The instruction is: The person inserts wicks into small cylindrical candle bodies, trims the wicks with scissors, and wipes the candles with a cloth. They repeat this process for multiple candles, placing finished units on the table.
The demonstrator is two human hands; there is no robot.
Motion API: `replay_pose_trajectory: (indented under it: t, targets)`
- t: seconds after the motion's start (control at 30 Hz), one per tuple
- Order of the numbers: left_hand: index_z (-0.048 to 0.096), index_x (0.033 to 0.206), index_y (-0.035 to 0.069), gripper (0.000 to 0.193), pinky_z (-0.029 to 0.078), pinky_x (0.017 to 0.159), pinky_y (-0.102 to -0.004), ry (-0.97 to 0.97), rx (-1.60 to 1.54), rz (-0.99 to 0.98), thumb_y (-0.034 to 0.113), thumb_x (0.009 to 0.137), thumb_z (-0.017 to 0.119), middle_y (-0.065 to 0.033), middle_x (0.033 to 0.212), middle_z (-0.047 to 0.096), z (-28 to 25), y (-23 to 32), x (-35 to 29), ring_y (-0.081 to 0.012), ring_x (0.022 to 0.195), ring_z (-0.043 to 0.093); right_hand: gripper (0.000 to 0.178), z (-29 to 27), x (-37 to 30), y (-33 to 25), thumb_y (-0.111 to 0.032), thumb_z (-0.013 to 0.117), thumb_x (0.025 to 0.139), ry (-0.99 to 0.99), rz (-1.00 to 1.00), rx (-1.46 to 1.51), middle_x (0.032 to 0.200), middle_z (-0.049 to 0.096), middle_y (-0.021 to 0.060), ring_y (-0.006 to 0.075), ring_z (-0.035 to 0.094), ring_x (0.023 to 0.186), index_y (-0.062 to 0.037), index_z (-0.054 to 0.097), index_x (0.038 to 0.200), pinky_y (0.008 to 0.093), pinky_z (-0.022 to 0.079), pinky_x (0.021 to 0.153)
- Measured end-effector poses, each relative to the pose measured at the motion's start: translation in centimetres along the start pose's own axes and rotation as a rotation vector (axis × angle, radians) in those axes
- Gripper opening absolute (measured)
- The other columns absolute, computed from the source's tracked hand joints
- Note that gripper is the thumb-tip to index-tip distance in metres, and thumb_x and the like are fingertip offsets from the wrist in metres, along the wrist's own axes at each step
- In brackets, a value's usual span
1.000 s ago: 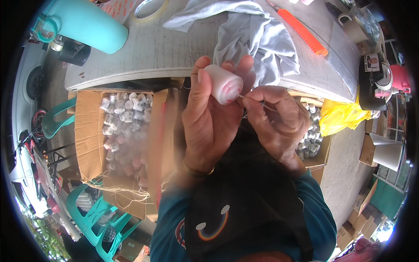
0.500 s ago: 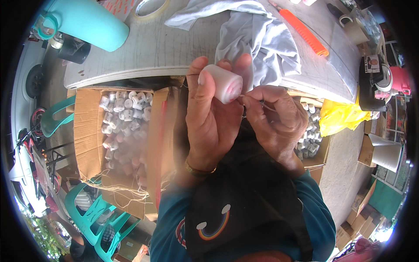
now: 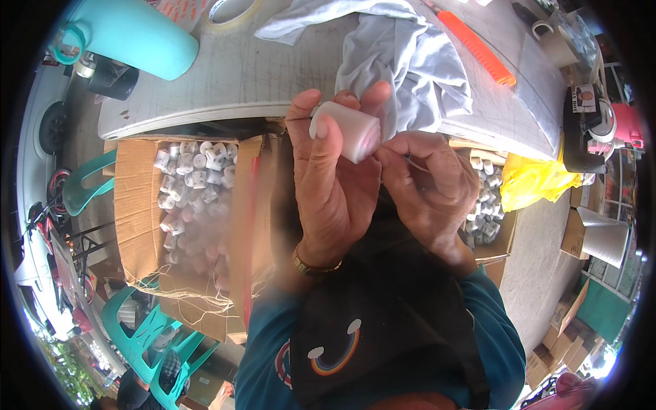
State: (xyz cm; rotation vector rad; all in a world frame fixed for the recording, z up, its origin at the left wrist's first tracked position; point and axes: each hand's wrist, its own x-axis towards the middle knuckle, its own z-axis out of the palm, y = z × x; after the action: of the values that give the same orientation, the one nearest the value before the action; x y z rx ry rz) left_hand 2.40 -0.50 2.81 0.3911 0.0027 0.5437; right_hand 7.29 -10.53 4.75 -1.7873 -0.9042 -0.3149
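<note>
A short white candle (image 3: 350, 128) with a pinkish end lies across the fingers of my left hand (image 3: 335, 184), thumb closed against its side. My right hand (image 3: 434, 184) pinches a thin pale wick (image 3: 417, 164) at the candle's pink end, thumb and forefinger pressed together. Both hands are held up just in front of the table edge. Left of them stands a cardboard box (image 3: 140, 212) filled with several small whitish and pinkish candles (image 3: 198, 178); pale strings (image 3: 184, 294) hang over its near flap.
On the white table (image 3: 273, 82) lie a grey cloth (image 3: 410, 68), an orange-handled cutter (image 3: 476, 48), a tape roll (image 3: 232, 10) and a turquoise bottle (image 3: 133, 37). A second box of candles (image 3: 486, 205) is at the right, beside a yellow plastic bag (image 3: 540, 181). Green chairs (image 3: 140, 335) stand lower left.
The candle has turned slightly in my left hand, so less of its pink end face shows. My right fingers still pinch the wick, shifted a little.
</note>
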Motion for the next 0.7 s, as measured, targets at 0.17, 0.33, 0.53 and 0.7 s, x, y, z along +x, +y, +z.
replay_pose_trajectory:
  t: [0.17, 0.33, 0.53, 0.7]
  targets:
    - [0.038, 0.129, 0.017, 0.030, 0.042, 0.097, -0.0366, -0.018, 0.056, 0.051, 0.019, 0.101, 0.048, -0.0052, 0.117, 0.054, -0.22, -0.09, 0.07, -0.0266, 0.123, 0.050, 0.019, -0.33, 0.14, -0.18, 0.004, 0.072, 0.076, -0.080, 0.094, 0.037, 0.078, 0.065, 0.0079, 0.0170, 0.064, 0.062, -0.0021, 0.064, 0.092, 0.0258, 0.050, 0.055]
    - [0.036, 0.129, 0.017, 0.031, 0.039, 0.100, -0.0369, -0.049, 0.116, 0.131, 0.019, 0.100, 0.048, -0.0057, 0.117, 0.053, -0.76, 0.13, 0.44, -0.0267, 0.123, 0.050, 0.024, -0.81, 0.42, 0.36, 0.009, 0.069, 0.077, -0.126, -0.022, 0.097, 0.086, 0.065, 0.0107, 0.0194, 0.065, 0.073, -0.0007, 0.066, 0.100, 0.0268, 0.051, 0.062]
    - [0.035, 0.130, 0.017, 0.032, 0.038, 0.100, -0.0369, -0.106, 0.117, 0.157, 0.017, 0.100, 0.047, -0.0061, 0.118, 0.051, -0.72, -0.17, 0.32, -0.0265, 0.123, 0.050, 0.026, -0.46, -0.24, 0.33, 0.013, 0.069, 0.076, -0.047, 0.211, 0.259, 0.086, 0.065, 0.0079, 0.0155, 0.065, 0.077, -0.0004, 0.064, 0.097, 0.0248, 0.052, 0.065]
    - [0.034, 0.131, 0.017, 0.034, 0.039, 0.099, -0.0369, -0.084, 0.125, 0.167, 0.015, 0.100, 0.047, -0.0065, 0.118, 0.050, -0.72, 0.05, 0.46, -0.0268, 0.124, 0.049, 0.025, -0.53, -0.03, 0.28, 0.012, 0.071, 0.074, -0.070, 0.200, 0.249, 0.085, 0.064, 0.0063, 0.0131, 0.064, 0.075, -0.0007, 0.062, 0.094, 0.0240, 0.050, 0.062]
